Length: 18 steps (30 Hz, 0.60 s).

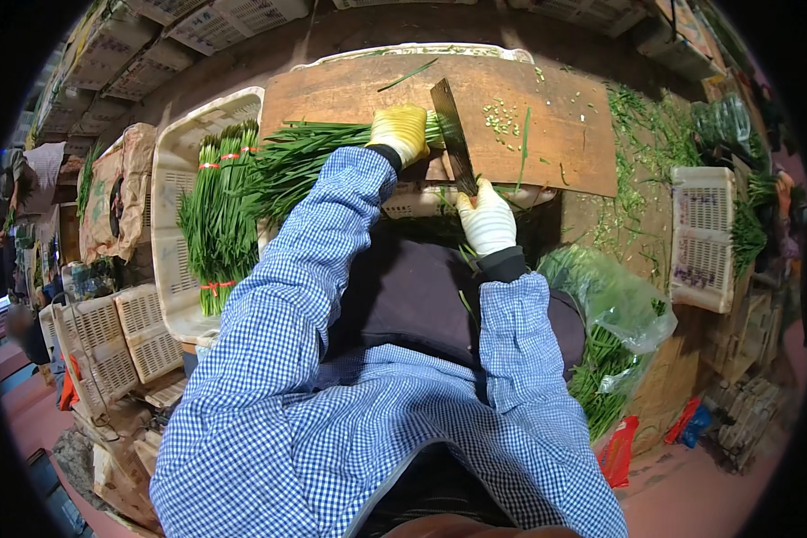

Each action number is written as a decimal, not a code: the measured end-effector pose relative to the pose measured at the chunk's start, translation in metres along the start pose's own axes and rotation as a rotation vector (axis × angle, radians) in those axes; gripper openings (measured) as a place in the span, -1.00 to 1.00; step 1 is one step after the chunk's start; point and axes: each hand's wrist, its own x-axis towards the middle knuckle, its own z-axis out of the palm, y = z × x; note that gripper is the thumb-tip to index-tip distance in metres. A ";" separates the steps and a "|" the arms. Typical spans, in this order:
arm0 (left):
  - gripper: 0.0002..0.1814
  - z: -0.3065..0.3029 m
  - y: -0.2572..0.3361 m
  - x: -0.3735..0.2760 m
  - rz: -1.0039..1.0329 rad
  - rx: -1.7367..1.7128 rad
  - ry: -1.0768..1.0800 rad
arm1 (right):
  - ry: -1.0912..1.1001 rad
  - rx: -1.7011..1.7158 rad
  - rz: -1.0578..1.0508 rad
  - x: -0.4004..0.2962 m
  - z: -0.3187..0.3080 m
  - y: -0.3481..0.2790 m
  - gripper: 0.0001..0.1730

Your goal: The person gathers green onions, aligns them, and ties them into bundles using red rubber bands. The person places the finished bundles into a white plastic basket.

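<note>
My left hand, in a yellow-coated glove, presses around a bunch of long green leaves, apparently garlic chives, on a wooden board. The leaf ends spread left past the board, while the pale stem ends emerge to the right of my fingers. In a white glove, my right hand grips a long, broad-bladed knife at the board's near edge. The dark blade lies across the board beside those stem ends. Its handle is hidden in my fist. Small pale cut pieces lie scattered right of the blade.
At left, a white plastic crate holds several chive bundles tied with red bands. A clear plastic bag of loose greens sits by my right side. Another crate stands farther right. Leaf scraps litter the floor beyond the board.
</note>
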 end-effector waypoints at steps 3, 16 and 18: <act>-0.46 -0.002 -0.001 -0.001 0.009 -0.044 -0.007 | -0.030 0.009 -0.007 0.005 -0.009 -0.006 -0.59; -0.56 0.007 0.000 0.010 -0.020 -0.069 0.026 | -0.072 -0.054 -0.040 0.042 -0.006 -0.011 -0.58; -0.58 0.005 -0.002 0.008 -0.014 -0.075 0.023 | -0.085 -0.036 -0.025 0.045 -0.016 -0.008 -0.53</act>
